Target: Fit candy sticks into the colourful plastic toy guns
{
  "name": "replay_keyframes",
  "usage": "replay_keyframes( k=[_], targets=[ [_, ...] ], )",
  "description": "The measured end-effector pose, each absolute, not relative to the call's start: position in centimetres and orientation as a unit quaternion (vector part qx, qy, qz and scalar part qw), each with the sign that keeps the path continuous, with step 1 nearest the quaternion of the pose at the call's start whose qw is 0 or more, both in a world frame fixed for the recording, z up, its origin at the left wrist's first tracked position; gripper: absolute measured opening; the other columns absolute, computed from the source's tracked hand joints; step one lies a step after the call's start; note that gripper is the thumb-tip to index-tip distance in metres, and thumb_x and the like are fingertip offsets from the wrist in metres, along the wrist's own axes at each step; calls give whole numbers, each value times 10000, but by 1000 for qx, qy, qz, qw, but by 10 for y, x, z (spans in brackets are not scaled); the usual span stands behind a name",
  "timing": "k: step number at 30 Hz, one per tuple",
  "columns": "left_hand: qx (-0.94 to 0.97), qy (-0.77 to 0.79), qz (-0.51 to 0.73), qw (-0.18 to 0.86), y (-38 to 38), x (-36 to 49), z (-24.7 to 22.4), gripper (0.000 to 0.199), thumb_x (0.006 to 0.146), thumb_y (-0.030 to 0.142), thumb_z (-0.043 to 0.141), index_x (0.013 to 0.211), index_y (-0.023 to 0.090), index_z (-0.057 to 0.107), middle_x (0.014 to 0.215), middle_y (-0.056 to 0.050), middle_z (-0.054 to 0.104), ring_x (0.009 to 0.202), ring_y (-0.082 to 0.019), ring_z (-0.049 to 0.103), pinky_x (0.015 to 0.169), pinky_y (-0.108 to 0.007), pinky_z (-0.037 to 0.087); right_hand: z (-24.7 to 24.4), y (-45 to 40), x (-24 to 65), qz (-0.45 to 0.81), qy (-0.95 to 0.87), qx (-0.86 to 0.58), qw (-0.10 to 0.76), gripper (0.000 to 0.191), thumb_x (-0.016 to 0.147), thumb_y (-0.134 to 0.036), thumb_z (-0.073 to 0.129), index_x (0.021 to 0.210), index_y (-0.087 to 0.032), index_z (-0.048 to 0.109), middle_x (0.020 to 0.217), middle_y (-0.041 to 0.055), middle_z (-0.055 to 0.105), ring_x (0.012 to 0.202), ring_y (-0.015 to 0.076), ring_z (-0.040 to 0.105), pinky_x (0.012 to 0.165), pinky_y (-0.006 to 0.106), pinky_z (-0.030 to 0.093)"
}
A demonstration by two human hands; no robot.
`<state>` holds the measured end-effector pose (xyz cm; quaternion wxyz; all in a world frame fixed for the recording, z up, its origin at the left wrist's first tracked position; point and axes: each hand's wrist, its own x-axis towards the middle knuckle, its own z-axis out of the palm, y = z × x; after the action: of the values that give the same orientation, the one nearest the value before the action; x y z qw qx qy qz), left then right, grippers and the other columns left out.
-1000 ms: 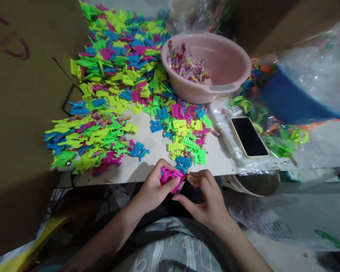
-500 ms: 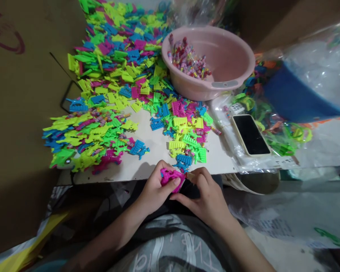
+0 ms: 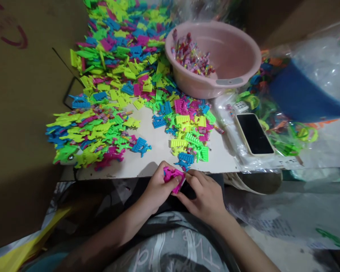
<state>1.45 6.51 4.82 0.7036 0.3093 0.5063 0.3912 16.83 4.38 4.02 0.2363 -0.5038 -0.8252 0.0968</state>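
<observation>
One magenta plastic piece (image 3: 170, 173) is pinched in the left hand (image 3: 158, 189) at the near edge of a white counter (image 3: 146, 126). The right hand (image 3: 205, 192) curls at the piece's right side; whether it grips anything is unclear. Bright toys (image 3: 92, 132) lie heaped at left; a pink basin (image 3: 215, 88) stands far, a phone (image 3: 255, 134) near right.

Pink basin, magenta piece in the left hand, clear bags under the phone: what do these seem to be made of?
Pink basin: probably smooth, satin plastic; rounded rim, soft highlights.
Magenta piece: likely hard moulded plastic, slightly glossy; vivid colour.
Clear bags: apparently thin, shiny plastic film; creases with glints.
</observation>
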Motion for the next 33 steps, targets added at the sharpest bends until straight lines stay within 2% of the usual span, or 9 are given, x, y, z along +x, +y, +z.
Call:
replay_keyframes(
  k=[3,6,8,11,14,20,25,33],
  targets=[
    [301,500,392,711,66,15,45,339,675,346,777,769,199,486,658,53,549,599,-106,504,559,-216,391,38,43,168,107,-819,-507,246,395,894,-542,518,1050,-179,543,950,129,657,816,256,639,677,368,506],
    [318,510,404,690,67,14,43,315,674,326,781,768,189,513,688,47,564,658,-110,530,629,-222,413,38,45,171,121,-793,-526,283,557,858,-640,504,1123,-150,485,921,133,648,800,265,639,663,379,510],
    [329,522,403,676,67,14,41,291,683,309,775,786,185,532,711,44,573,691,-111,536,667,-222,416,39,48,174,105,-784,-553,263,615,838,-688,478,1121,-142,491,899,134,649,787,279,635,663,394,496],
    [323,523,406,676,67,15,39,273,699,303,757,795,189,528,713,46,576,700,-114,547,675,-225,423,38,52,175,65,-810,-552,188,620,825,-727,437,1018,-151,561,814,124,650,739,294,619,650,404,454],
    [311,515,411,685,65,17,38,280,699,314,751,786,194,514,711,44,585,693,-122,565,673,-239,439,36,51,170,34,-817,-552,164,657,801,-763,419,954,-149,596,750,116,643,693,284,605,631,385,419],
    [284,525,411,690,63,17,37,292,665,310,766,777,190,524,701,39,594,685,-123,556,668,-237,436,32,47,164,20,-812,-555,179,692,829,-761,364,966,-130,611,740,118,647,650,239,605,538,310,370],
    [255,534,410,694,57,18,33,279,639,273,762,748,185,521,687,37,587,687,-122,535,672,-234,415,29,49,166,22,-820,-540,189,688,855,-762,290,780,-153,600,599,50,617,481,162,568,473,275,311],
    [224,556,404,691,49,19,26,234,650,258,722,745,184,521,693,29,585,684,-123,516,653,-235,390,24,51,167,35,-834,-515,196,702,864,-754,276,744,-145,603,595,46,618,499,164,600,481,268,312]
  ],
)
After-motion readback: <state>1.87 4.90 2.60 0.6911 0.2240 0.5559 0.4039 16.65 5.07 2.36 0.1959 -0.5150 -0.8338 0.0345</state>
